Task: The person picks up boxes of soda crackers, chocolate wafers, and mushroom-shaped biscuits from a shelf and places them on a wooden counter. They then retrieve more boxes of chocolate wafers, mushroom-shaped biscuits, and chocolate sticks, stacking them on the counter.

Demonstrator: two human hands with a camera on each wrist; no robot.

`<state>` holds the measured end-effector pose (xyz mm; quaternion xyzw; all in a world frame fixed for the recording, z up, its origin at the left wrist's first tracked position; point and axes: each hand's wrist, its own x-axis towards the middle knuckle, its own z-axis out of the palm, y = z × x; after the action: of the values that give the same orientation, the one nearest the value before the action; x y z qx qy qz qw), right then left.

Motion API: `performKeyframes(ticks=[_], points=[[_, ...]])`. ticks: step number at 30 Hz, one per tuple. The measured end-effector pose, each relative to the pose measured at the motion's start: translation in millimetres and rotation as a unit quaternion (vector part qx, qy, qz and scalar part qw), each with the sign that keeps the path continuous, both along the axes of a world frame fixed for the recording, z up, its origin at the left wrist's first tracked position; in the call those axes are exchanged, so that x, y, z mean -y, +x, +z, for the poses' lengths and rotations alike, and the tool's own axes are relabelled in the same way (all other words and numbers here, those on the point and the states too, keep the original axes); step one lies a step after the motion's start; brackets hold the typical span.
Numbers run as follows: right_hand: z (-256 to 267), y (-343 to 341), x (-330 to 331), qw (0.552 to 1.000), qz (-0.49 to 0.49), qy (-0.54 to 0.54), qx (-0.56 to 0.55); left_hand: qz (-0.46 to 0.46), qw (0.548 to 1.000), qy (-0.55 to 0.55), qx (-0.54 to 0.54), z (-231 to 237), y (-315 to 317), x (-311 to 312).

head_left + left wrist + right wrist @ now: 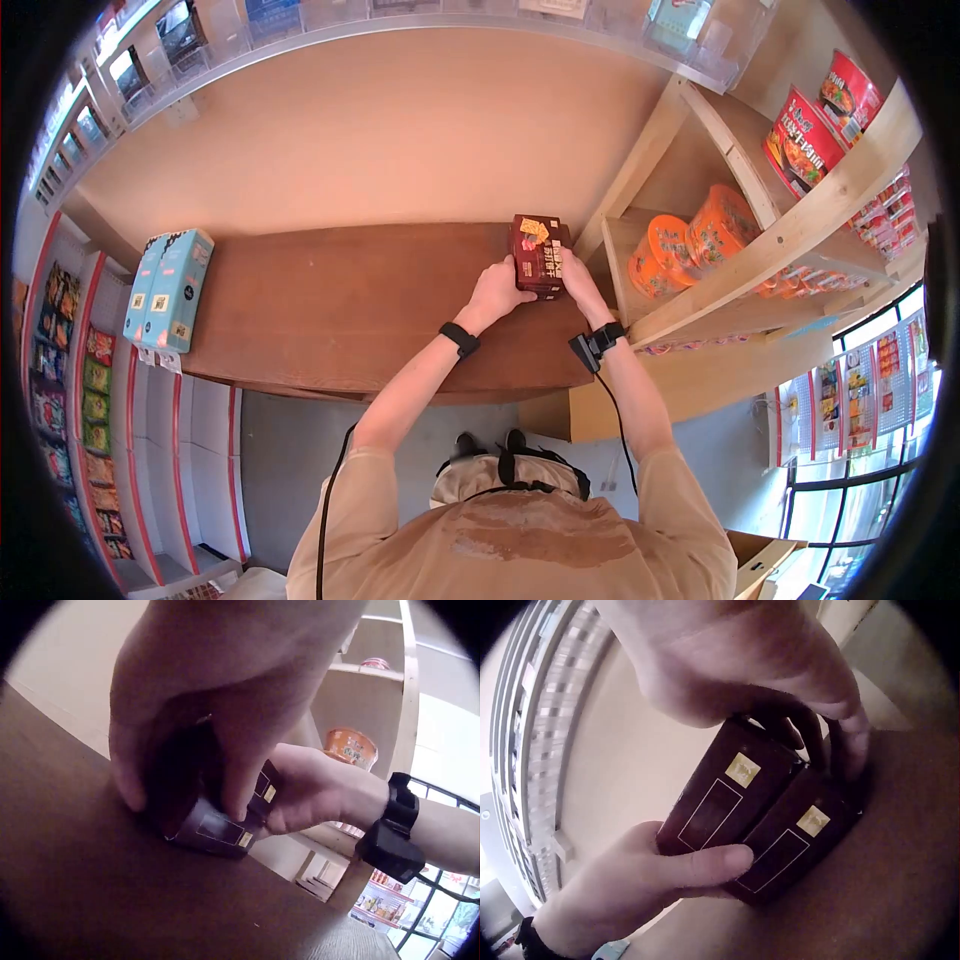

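Note:
Two dark brown cracker boxes (535, 250) stand pressed together at the right end of the brown counter (350, 290). In the right wrist view their end faces (772, 817) show side by side, each with a small gold square. My left hand (497, 292) grips the boxes from the left, its thumb (712, 866) lying across the near end faces. From the right, my right hand (582, 280) holds the other side with its fingers (851, 742) curled around. Part of the boxes is hidden under the left hand in the left wrist view.
Blue and white cartons (170, 290) stand at the counter's left end. Close on the right, a wooden shelf (740, 160) holds orange noodle tubs (665, 255) and red noodle cups (803, 140). A clear-fronted shelf (440, 18) overhangs the back. Snack racks (100, 400) line the left.

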<state>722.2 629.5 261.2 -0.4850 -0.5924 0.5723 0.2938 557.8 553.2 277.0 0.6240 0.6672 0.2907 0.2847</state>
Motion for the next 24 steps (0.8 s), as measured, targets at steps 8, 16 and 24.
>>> performKeyframes(ticks=[8, 16, 24], points=[[8, -2, 6, 1.0, -0.001, -0.001, 0.015, 0.004, 0.999, 0.046, 0.02, -8, 1, -2], [9, 2, 7, 1.0, 0.001, 0.001, 0.021, 0.004, 0.997, 0.067, 0.024, -11, 0, 11], [11, 51, 75, 0.988, -0.096, 0.1, 0.073, 0.086, 0.992, 0.09, 0.032, 40, 12, 113]])
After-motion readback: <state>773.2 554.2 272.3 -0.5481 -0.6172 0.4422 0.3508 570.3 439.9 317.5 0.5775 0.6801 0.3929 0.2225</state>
